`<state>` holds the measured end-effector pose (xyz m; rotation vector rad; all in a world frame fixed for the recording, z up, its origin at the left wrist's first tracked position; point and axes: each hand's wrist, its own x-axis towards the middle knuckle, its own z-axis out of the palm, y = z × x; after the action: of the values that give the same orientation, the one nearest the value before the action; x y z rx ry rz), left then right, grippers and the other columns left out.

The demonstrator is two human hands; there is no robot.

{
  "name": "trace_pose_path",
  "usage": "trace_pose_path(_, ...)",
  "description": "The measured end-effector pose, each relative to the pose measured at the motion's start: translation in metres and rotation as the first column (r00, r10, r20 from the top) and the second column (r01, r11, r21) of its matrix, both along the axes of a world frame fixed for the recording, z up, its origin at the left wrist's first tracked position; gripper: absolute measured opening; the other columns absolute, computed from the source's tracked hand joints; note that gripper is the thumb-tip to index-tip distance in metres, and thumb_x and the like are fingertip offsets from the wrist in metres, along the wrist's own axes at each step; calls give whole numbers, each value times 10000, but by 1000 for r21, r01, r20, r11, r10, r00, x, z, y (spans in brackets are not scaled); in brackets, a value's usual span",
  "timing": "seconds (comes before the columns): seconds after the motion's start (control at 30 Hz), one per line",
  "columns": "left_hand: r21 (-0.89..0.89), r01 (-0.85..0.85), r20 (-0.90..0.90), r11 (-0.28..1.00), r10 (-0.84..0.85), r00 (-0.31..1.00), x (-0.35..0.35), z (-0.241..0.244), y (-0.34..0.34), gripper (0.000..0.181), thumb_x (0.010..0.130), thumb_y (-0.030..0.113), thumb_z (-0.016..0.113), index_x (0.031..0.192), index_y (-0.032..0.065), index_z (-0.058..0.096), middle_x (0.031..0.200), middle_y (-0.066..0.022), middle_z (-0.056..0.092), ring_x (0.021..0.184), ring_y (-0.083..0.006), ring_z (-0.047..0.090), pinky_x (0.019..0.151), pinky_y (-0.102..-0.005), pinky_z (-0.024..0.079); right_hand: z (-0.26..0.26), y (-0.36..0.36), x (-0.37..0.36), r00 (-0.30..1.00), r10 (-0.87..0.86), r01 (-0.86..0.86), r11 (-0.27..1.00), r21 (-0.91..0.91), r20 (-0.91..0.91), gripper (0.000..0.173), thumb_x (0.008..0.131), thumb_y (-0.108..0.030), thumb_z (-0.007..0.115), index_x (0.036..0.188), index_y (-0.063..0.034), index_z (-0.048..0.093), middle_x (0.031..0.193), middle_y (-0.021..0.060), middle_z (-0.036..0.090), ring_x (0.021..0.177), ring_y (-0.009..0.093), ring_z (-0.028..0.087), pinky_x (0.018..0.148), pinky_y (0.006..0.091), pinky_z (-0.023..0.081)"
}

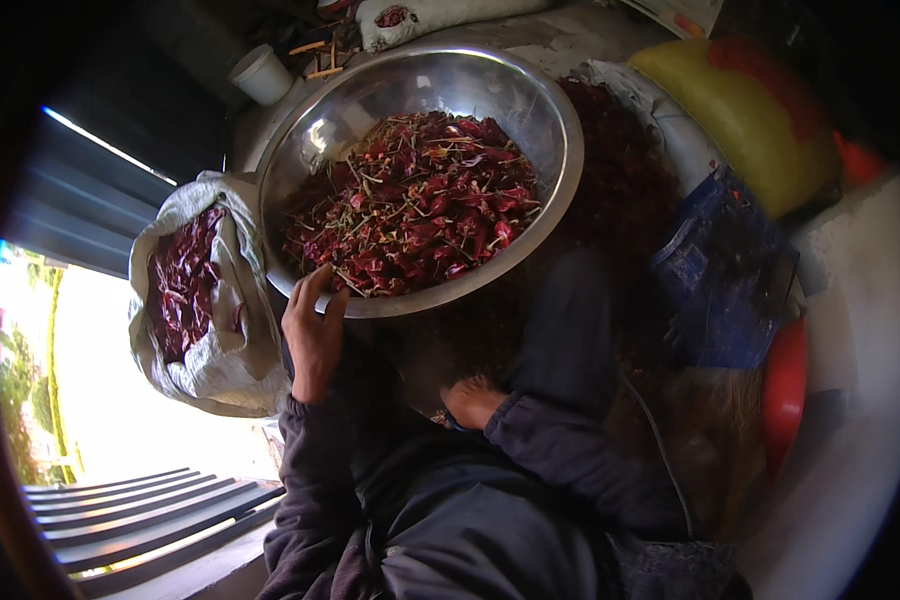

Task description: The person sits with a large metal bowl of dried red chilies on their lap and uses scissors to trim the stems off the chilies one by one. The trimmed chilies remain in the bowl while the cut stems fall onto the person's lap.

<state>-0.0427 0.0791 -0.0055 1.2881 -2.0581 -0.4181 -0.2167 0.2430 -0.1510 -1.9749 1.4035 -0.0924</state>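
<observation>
A wide steel basin (562, 176) stands in front of me, heaped with dried red chili peppers (435, 202) mixed with pale stems. At its near left edge is my left hand (315, 322), fingertips over the rim by the chilies; whether it pinches anything is hidden. My right hand (474, 401) hangs low between my legs, blurred and in shadow, and its fingers cannot be made out. A white woven sack (229, 375), its mouth rolled down, stands left of the basin with more dried chilies (187, 285) inside.
Dark red chilies (622, 157) lie in a heap right of the basin. Beyond them are a blue container (720, 277), a full yellow sack (735, 112) and a red rounded object (784, 397). A white bucket (262, 75) stands behind, near another white sack (450, 19). Metal slats (157, 517) lie lower left.
</observation>
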Motion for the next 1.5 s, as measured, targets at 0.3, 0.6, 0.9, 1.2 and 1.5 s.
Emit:
trace_pose_path(0.3,-38,659,594,751,-513,620,-108,-19,-77,497,747,229,831,1218,134,707,1237,-111,671,1231,-343,584,1004,-435,498,-49,9,28,993,-99,95,993,-64,-63,198,932,-170,539,977,-49,688,942,170,745,945,340,725,812,467,535)
trace_pose_path(0.6,-14,532,593,847,-421,686,-82,-19,-158,420,728,213,850,1115,115,720,990,-93,716,1003,-307,671,908,-453,526,-31,21,9,974,-182,167,980,-112,-138,175,936,-169,532,941,-99,692,832,119,730,856,278,726,746,449,529)
trace_pose_path(0.9,94,60,190,994,-77,979,-44,-13,-174,256,892,176,765,1106,42,719,944,-118,759,835,-215,725,751,-325,550,13,-8,-15,951,-300,292,951,-99,-70,235,989,-184,476,1103,-31,614,995,220,685,884,370,704,772,517,524)
trace_pose_path(1.2,235,-49,-467,971,157,870,5,-31,-142,292,966,155,728,1204,-15,713,986,-37,743,858,-74,644,772,-216,510,15,-10,0,988,-136,130,988,-87,-77,240,985,-171,462,1113,-57,631,1023,201,706,958,381,701,878,547,480)
trace_pose_path(1.5,392,189,-907,900,343,245,26,-48,-105,133,1026,139,653,1099,31,683,884,-55,721,669,-93,603,558,-213,458,1,-6,9,988,-135,120,973,-196,-67,232,911,-167,573,1121,-72,600,967,218,667,900,433,662,803,558,498)
